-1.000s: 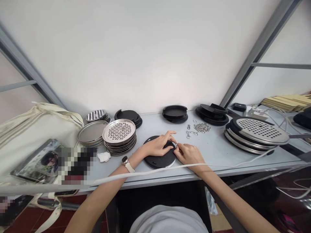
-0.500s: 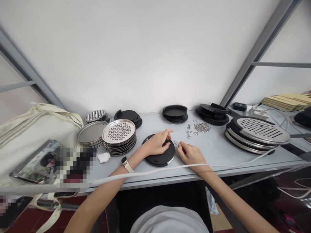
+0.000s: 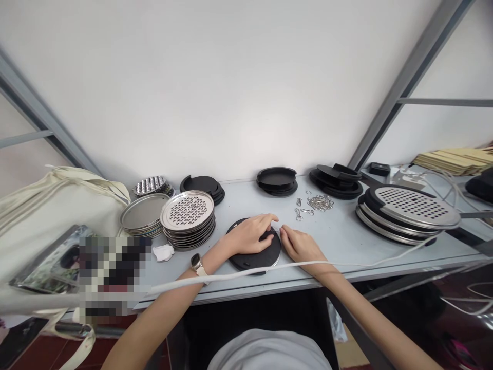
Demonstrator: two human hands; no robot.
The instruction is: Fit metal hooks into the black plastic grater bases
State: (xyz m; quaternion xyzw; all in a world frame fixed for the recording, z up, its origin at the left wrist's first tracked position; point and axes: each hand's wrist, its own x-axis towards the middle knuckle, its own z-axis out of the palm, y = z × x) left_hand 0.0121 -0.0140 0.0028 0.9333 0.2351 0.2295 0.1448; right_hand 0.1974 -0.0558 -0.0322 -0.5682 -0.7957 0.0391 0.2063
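Note:
My left hand [image 3: 251, 235] lies over a round black disc [image 3: 274, 251] near the table's front edge. Its fingers bend around the disc's far right part, and its thumb rests on top. A strip of bright metal shows at the disc's lower right rim. Just to the right, my right hand [image 3: 303, 246] is closed in a pinch on a small metal wire clip [image 3: 276, 229]. The clip reaches leftward to the disc's edge by my left fingertips. Whether it passes through the disc is hidden by my fingers.
A pile of wire clips [image 3: 320, 202] lies behind my right hand. Stacked perforated metal grater discs [image 3: 188, 211] and plain metal discs [image 3: 142, 213] stand left. Black rings [image 3: 276, 177] line the wall; assembled discs [image 3: 412, 205] are stacked right. A white cable [image 3: 231, 276] crosses in front.
The clip in my right hand has moved left against the disc, meeting my left fingers. The disc has shifted slightly right and toward me under my left hand.

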